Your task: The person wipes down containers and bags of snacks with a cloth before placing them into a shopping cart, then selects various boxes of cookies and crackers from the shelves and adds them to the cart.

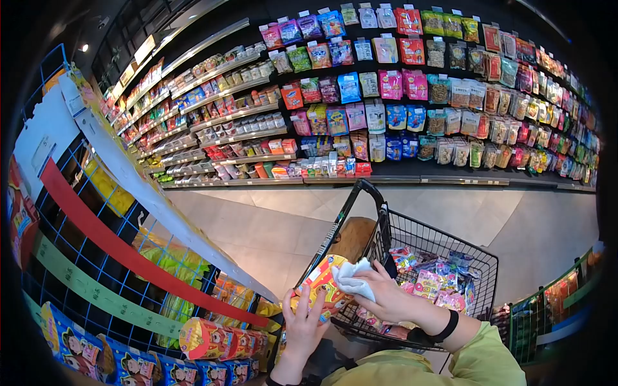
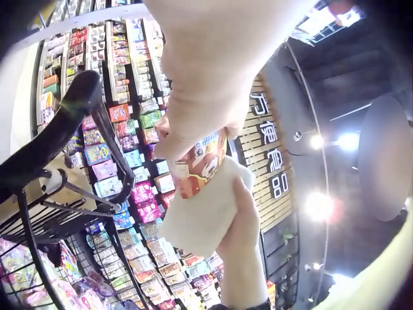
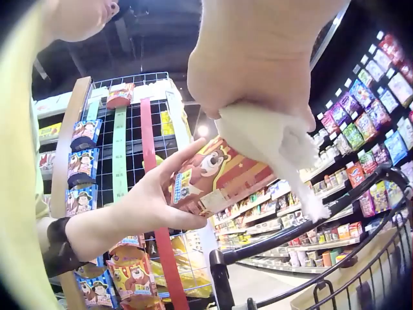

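Observation:
My left hand (image 1: pixel 304 327) grips a red and yellow snack pack (image 1: pixel 317 283) by its side. The pack has a cartoon bear printed on it, plain in the right wrist view, where the thumb lies along its lower edge. My right hand (image 1: pixel 385 297) holds a folded white cloth (image 1: pixel 353 280) against the pack's other end. In the left wrist view the cloth (image 2: pixel 203 216) covers part of the printed face. Both hands are above the near side of a black shopping cart, close to its handle (image 3: pixel 297 229).
Pink and purple snack bags (image 1: pixel 438 283) lie in the cart. On the left stands a blue wire rack (image 1: pixel 64 225) with red and green strips and hanging packs, similar red packs (image 1: pixel 222 340) among them. Stocked shelves (image 1: pixel 241 122) and hanging bags line the wall beyond the aisle floor (image 1: pixel 257 215).

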Tool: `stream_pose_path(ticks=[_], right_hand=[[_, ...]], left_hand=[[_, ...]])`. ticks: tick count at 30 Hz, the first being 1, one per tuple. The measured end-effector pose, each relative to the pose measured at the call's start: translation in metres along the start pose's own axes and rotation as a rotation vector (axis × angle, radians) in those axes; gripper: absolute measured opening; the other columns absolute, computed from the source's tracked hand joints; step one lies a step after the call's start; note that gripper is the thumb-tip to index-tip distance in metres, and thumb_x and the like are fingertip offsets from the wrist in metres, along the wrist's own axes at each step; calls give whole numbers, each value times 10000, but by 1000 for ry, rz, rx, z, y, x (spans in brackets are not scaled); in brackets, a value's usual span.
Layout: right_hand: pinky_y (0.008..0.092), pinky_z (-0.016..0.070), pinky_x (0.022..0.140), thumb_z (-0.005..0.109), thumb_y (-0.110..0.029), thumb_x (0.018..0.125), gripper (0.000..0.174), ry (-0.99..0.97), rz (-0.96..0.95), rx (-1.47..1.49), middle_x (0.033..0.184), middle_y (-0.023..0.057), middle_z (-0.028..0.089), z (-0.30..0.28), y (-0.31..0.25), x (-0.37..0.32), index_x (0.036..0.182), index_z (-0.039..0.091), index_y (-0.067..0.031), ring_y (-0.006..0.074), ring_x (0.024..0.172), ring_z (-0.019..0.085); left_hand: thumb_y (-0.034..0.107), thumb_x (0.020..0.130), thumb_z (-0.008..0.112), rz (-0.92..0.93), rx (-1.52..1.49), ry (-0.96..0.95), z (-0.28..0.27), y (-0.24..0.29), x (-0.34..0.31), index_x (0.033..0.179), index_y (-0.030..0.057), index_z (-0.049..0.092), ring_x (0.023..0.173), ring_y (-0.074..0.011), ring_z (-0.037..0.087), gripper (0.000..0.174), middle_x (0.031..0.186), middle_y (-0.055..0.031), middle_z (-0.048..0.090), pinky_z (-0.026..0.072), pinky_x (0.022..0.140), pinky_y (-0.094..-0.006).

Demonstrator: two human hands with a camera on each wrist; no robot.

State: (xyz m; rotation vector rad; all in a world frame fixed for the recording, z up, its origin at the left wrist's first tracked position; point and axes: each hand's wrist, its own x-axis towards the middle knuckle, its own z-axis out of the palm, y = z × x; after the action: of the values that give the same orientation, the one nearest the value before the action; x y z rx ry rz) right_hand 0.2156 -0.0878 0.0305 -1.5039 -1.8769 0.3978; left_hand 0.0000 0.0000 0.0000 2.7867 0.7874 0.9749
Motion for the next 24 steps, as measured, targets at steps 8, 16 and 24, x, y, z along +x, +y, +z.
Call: stream_pose_path(ticks=[8, 16, 24], right_hand=[[433, 411, 954, 465, -284, 928, 336, -49, 456, 553, 1043, 107, 601, -49, 17, -27, 1139, 542, -34, 198, 1025, 563], [427, 300, 1037, 584, -208, 863, 526, 563, -30, 169, 1323, 160, 427, 11, 1, -15, 1333, 404, -55, 292, 1258, 389], [554, 227, 1051, 649, -270, 746, 634, 77, -267, -160, 1458, 72, 338, 16, -33, 6, 1347, 451, -245, 338, 1328, 314]], left_hand=[[122, 582, 803, -2, 0, 65, 6, -20, 2, 1344, 107, 397, 1259, -449, 301, 863, 1397, -179, 331, 334, 1004, -533], [423, 802, 656, -721, -1969, -30, 12, -5, 15, 1402, 77, 277, 1228, -287, 443, 790, 1338, -106, 435, 371, 1028, -434], [568, 732, 650, -740, -2170, -95, 10, 23, 19, 1424, 145, 276, 1297, -327, 365, 893, 1410, -140, 376, 315, 1043, -542]])
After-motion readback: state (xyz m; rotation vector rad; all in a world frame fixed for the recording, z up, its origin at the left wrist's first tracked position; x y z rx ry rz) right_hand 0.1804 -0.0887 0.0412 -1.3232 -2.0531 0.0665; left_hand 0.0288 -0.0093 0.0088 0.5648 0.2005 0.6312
